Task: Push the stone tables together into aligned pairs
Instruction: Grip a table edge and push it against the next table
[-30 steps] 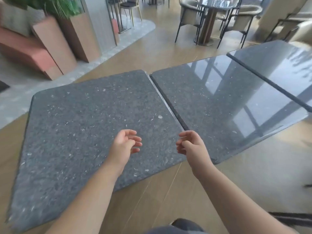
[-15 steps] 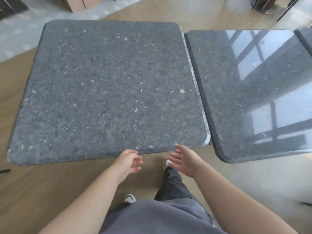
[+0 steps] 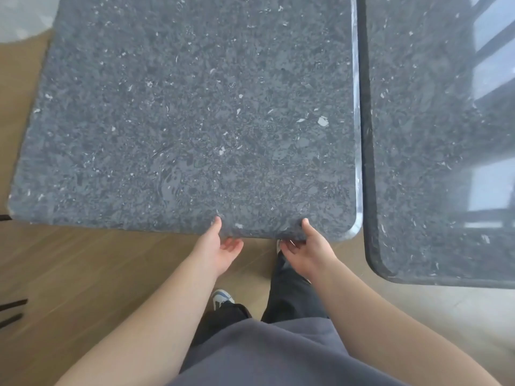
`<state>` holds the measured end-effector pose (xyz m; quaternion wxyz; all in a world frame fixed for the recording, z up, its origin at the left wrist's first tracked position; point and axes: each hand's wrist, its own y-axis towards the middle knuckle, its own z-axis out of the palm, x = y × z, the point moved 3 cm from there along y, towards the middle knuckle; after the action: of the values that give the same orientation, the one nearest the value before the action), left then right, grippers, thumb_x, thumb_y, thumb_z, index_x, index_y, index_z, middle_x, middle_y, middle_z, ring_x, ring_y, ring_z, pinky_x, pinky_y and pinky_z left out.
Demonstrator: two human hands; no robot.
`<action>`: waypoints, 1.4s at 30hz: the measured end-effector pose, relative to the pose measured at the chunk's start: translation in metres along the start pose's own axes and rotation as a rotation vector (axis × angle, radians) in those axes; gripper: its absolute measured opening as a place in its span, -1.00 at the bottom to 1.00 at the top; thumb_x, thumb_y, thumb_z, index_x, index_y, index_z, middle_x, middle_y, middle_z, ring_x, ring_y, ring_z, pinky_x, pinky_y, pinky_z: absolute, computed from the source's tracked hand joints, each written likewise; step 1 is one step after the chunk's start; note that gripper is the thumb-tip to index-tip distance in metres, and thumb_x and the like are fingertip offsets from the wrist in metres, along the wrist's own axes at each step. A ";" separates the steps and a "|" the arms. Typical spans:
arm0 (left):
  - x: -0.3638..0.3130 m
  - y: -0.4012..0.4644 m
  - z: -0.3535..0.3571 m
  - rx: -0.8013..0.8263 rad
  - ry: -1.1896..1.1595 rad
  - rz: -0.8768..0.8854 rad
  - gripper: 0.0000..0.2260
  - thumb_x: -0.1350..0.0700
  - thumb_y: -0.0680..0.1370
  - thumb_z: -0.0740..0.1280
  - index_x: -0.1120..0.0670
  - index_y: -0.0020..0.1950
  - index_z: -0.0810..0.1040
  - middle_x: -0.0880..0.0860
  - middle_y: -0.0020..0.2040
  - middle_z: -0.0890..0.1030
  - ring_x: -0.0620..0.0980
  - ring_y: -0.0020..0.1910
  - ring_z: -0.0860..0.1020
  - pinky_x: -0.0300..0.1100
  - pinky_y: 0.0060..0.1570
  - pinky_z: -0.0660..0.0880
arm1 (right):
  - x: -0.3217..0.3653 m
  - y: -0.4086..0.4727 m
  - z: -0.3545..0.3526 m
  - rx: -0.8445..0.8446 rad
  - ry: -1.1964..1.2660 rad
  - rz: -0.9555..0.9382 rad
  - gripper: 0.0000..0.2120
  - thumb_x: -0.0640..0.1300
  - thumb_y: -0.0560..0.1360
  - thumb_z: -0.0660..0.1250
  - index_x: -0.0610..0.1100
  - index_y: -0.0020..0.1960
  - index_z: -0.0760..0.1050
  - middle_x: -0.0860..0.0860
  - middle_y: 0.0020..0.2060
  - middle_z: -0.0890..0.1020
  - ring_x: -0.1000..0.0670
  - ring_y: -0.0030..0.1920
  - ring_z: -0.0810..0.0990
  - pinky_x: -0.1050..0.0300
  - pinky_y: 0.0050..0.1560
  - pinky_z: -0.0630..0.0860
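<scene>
The dark grey speckled stone table with rounded corners (image 3: 189,112) filled most of the view, its near edge running roughly left to right just in front of the person and its right edge running straight away from them. No long axis could be told, since its far side was cut off by the frame. The top was matte and flecked with pale chips, and a bright polished bevel showed along its right edge and near right corner.

Just beside it on the right stood a second dark grey stone table with a glossy top (image 3: 434,135) that mirrored window light. The two facing edges lay nearly parallel, with a narrow dark gap between them. The second table's near edge reached closer to the person than the first's, so the near corners were not in line.

The left hand (image 3: 220,246) and the right hand (image 3: 303,249) both grasped the first table's near edge towards its right end, thumbs on top and fingers curled beneath.

Brown wood-grain floor (image 3: 83,274) lay open to the left and in front of the tables, where the person stood.
</scene>
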<state>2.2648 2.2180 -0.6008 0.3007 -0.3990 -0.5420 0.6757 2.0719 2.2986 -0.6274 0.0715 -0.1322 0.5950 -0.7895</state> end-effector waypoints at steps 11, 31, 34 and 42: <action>-0.016 0.035 -0.019 0.189 -0.255 0.179 -0.65 0.10 0.56 0.44 0.17 0.30 0.52 0.20 0.19 0.64 0.18 0.12 0.64 0.11 0.13 0.58 | -0.010 0.008 -0.001 0.221 0.318 -0.197 -0.62 -0.25 0.55 0.37 -0.23 0.35 0.47 -0.17 0.14 0.67 -0.17 0.19 0.64 -0.09 0.21 0.56; -0.050 0.034 -0.040 0.172 -0.111 0.327 -0.68 -0.03 0.63 0.31 0.11 0.30 0.43 0.11 0.39 0.53 0.12 0.30 0.54 0.08 0.14 0.48 | -0.005 -0.009 -0.008 0.251 0.254 -0.130 -0.67 -0.11 0.59 0.36 -0.20 0.31 0.46 -0.21 0.04 0.63 -0.23 0.00 0.63 -0.19 -0.15 0.55; -0.049 0.037 -0.042 0.177 -0.105 0.326 -0.72 -0.02 0.64 0.31 0.12 0.24 0.46 0.11 0.39 0.54 0.11 0.32 0.54 0.07 0.16 0.49 | -0.004 -0.008 -0.009 0.266 0.256 -0.137 -0.64 -0.12 0.59 0.36 -0.20 0.34 0.45 -0.20 0.04 0.63 -0.22 0.01 0.62 -0.18 -0.01 0.55; -0.037 0.030 -0.049 0.156 -0.140 0.270 -0.67 0.02 0.65 0.30 0.13 0.35 0.42 0.12 0.42 0.50 0.12 0.40 0.48 0.12 0.40 0.39 | -0.002 -0.013 -0.020 0.242 0.248 -0.127 -0.60 -0.13 0.59 0.36 -0.22 0.38 0.42 -0.19 0.18 0.62 -0.21 0.14 0.61 -0.17 0.02 0.55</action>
<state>2.3260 2.2041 -0.6271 0.1988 -0.3957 -0.4488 0.7762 2.0686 2.3209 -0.6198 -0.0371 -0.0617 0.4906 -0.8684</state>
